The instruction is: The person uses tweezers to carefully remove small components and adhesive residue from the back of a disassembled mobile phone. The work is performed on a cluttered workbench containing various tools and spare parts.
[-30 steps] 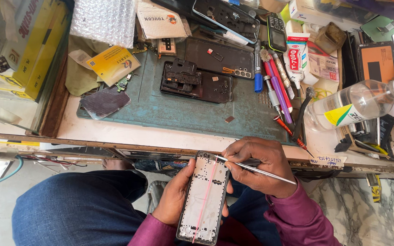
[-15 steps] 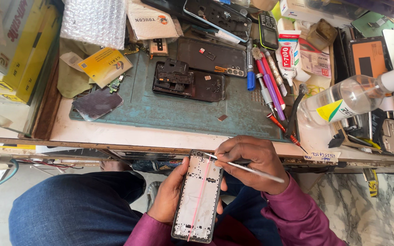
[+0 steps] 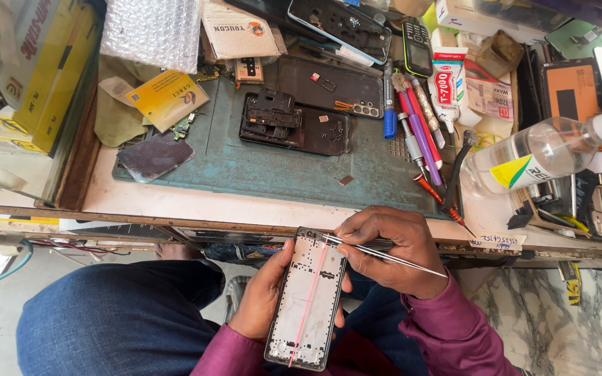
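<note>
Little has shifted since the earlier frames: the phone frame [image 3: 308, 299] has slid only slightly in view, and both hands keep their grip over the lap, just below the tabletop [image 3: 245, 202] edge. A person seated at a cluttered repair bench cradles the stripped frame in the left hand [image 3: 263, 292], fingers wrapped around its left edge and underside so that the open inner face points up towards the camera. The right hand [image 3: 391, 247] is closed around slim metal tweezers [image 3: 384, 254], pinched near the front like a pen, with the tips touching the top edge of the frame; that fine grip seems suited to small, careful work. A thin pink strip runs down the middle of the frame. On the tabletop, a green work mat [image 3: 280, 167] carries a dark, opened phone body [image 3: 294, 122] and a separate back cover [image 3: 329, 87], laid flat and apparently kept within easy reach. Pens and screwdrivers [image 3: 416, 125] lie side by side along the mat's right edge, beside a clear bottle [image 3: 545, 150] lying on its side. Bubble wrap [image 3: 151, 31] and a yellow packet [image 3: 168, 97] sit towards the far left.
</note>
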{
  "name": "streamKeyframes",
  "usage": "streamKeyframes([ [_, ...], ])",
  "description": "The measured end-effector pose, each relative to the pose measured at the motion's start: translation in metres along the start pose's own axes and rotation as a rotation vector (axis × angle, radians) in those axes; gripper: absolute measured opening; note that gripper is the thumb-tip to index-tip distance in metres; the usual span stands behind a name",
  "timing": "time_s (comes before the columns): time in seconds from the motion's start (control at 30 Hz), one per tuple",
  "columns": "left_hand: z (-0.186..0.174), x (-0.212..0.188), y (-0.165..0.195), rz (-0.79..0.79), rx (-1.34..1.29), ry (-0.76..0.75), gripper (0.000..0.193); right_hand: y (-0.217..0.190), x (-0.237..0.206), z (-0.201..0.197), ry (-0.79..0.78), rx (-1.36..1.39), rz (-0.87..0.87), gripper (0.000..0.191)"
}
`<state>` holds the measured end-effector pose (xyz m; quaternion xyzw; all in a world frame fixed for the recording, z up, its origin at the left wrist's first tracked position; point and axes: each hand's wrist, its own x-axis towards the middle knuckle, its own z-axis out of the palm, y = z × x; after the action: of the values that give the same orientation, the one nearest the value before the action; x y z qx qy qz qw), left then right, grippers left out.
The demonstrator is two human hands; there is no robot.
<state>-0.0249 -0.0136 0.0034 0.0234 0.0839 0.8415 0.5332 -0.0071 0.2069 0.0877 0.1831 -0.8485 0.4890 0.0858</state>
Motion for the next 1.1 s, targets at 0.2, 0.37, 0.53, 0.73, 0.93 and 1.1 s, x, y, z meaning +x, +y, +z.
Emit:
streamKeyframes([
  [0.2, 0.0004, -0.0003, -0.0009, -0.008, -0.018, 0.019, 0.07, -0.0025, 0.0021, -0.0004, -0.011, -0.019, -0.005, 0.014],
  [0.37, 0.0009, -0.0007, -0.0002, -0.007, -0.015, 0.028, 0.071, -0.0014, 0.0022, 0.0014, -0.015, -0.044, -0.014, 0.014],
  [0.53, 0.002, -0.0002, 0.0005, -0.013, -0.014, 0.033, 0.071, 0.0, -0.0007, 0.0015, 0.013, -0.021, 0.002, 0.014],
  [0.73, 0.0017, -0.0006, 0.0009, 0.003, 0.004, 0.016, 0.071, -0.0009, -0.0013, 0.0028, 0.032, -0.03, -0.006, 0.015],
  [0.93, 0.0007, -0.0005, -0.0006, -0.004, -0.025, 0.013, 0.071, -0.0033, -0.0003, 0.0031, 0.026, -0.03, -0.011, 0.013],
  [1.1, 0.0004, -0.0004, -0.0008, 0.0, -0.024, 0.01, 0.07, -0.0054, 0.001, 0.0037, 0.022, -0.032, -0.005, 0.011],
])
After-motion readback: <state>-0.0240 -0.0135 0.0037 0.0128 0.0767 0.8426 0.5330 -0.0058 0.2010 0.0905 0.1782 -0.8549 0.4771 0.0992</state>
